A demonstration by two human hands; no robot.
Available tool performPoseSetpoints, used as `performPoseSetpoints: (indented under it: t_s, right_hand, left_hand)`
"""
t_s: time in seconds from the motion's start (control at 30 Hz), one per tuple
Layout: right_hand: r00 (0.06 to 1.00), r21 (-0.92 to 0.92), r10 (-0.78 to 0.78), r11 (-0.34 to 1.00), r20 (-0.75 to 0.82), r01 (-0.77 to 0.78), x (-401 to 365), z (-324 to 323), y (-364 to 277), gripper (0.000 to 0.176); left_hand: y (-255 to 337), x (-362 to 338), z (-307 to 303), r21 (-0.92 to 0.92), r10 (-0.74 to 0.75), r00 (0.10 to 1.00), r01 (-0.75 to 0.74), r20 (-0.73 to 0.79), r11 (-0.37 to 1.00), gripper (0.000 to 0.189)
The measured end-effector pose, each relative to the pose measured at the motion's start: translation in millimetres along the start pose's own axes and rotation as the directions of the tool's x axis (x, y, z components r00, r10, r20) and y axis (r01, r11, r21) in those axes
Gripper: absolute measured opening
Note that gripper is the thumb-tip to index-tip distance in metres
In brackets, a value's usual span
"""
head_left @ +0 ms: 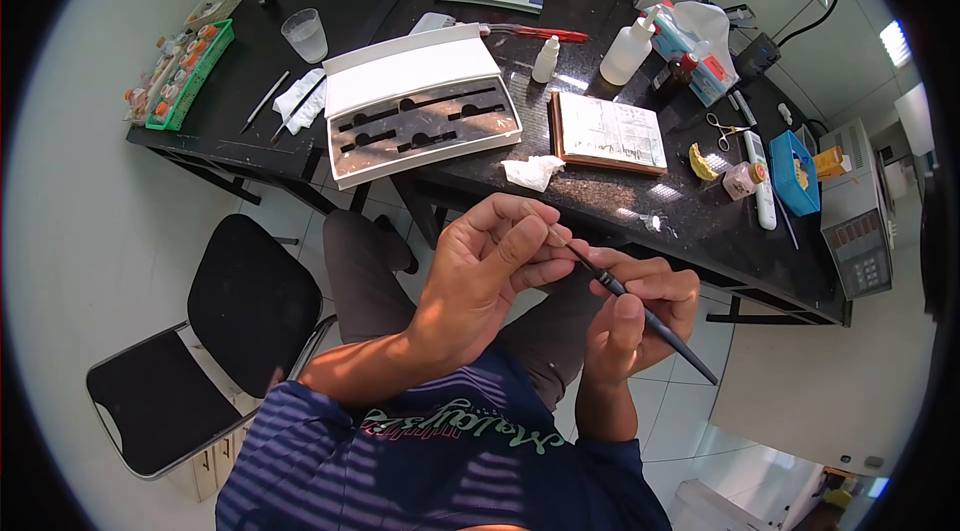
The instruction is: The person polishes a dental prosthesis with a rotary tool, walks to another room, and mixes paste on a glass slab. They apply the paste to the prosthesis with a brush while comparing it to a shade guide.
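A slim brush (682, 346) with a dark blue handle slants between my hands above my lap. My right hand (640, 306) grips the handle near its black collar, thumb on one side and fingers on the other. The thumb and fingertips of my left hand (485, 256) pinch the thin front end, so the bristles are mostly hidden. Beyond my hands, an open white case (425, 156) on the black table has a dark insert with shaped slots. A crumpled white tissue (533, 172) lies at the table's near edge.
A ceramic palette (610, 131) in a brown frame sits right of the case. Around it stand a white pump bottle (628, 53), a small dropper bottle (546, 61) and a blue basket (797, 174). A green tray (192, 76) of jars, a cup (305, 36) and a black chair (250, 301) are leftward.
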State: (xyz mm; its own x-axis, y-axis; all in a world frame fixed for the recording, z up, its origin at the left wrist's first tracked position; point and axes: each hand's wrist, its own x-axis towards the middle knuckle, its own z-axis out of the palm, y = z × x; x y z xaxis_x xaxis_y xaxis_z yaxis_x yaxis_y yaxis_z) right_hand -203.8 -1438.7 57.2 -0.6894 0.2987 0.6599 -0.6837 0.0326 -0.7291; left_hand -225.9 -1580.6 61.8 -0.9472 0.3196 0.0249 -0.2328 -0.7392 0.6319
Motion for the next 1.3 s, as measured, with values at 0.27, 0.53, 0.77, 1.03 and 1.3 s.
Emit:
performPoseSetpoints:
  t_s: [0.27, 0.53, 0.77, 1.03, 1.3]
  right_hand:
    - [0.986, 0.040, -0.121, 0.992, 0.111, 0.117, 1, -4, 6, 0.018]
    - [0.987, 0.024, -0.094, 0.996, 0.133, 0.091, -1, -4, 2, 0.018]
    - [0.992, 0.043, -0.086, 0.996, 0.094, 0.082, -7, -6, 1, 0.016]
    - [0.996, 0.006, 0.007, 1.000, 0.085, -0.007, -13, -5, 15, 0.020]
    - [0.949, -0.298, -0.125, 0.930, 0.291, 0.214, -21, -11, 22, 0.019]
  left_hand:
    - [1, -2, 1, -0.026, -0.001, 1.000, 0.001, -0.007, 1.000, 0.021]
    - [2, -6, 3, 0.001, 0.003, 1.000, -0.003, 0.012, 1.000, 0.021]
    - [1, -8, 2, 0.107, 0.019, 1.000, -0.021, 0.023, 0.994, 0.019]
    - [-7, -6, -2, 0.212, 0.006, 0.999, -0.017, 0.050, 0.977, 0.025]
    - [-14, -10, -13, 0.080, -0.040, 0.999, 0.041, -0.011, 0.996, 0.026]
